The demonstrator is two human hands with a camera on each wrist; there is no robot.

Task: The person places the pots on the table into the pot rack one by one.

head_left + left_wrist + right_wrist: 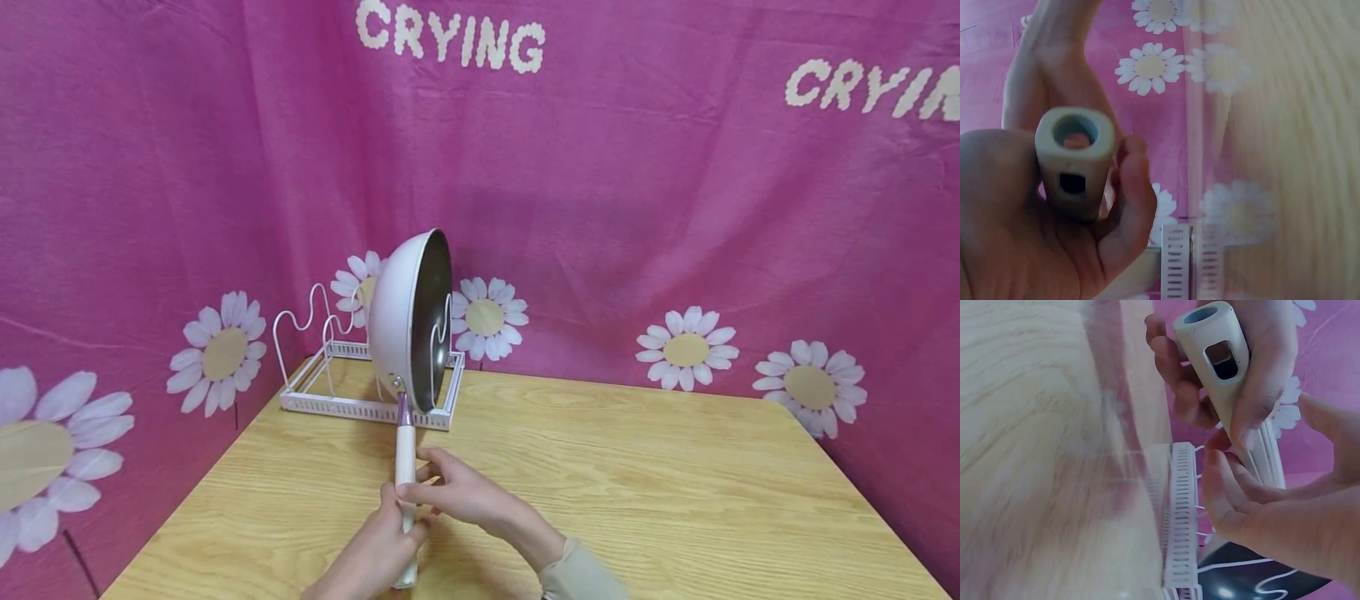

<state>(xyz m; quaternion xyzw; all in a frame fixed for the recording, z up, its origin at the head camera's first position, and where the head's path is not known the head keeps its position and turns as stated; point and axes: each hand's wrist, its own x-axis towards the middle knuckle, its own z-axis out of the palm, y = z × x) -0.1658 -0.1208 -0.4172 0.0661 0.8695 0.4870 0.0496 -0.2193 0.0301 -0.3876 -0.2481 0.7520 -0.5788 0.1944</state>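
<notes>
A wok (393, 308), white outside and dark inside, stands on edge in a white wire pan rack (337, 406), its open side facing right. Its pale handle (405, 458) points toward me. Near the handle's end, my left hand (371, 546) grips it; the hollow butt (1079, 162) shows in the left wrist view. Farther up, my right hand (468, 496) has its thumb and curled fingers around the handle from the right. The right wrist view shows the right hand (1291, 512) beside the handle, partly covering it.
The rack has more wavy wire dividers (303, 317) left of the wok. It sits at the back left of the wooden table (637, 475). A pink cloth (600, 208) with daisies hangs behind and at the sides.
</notes>
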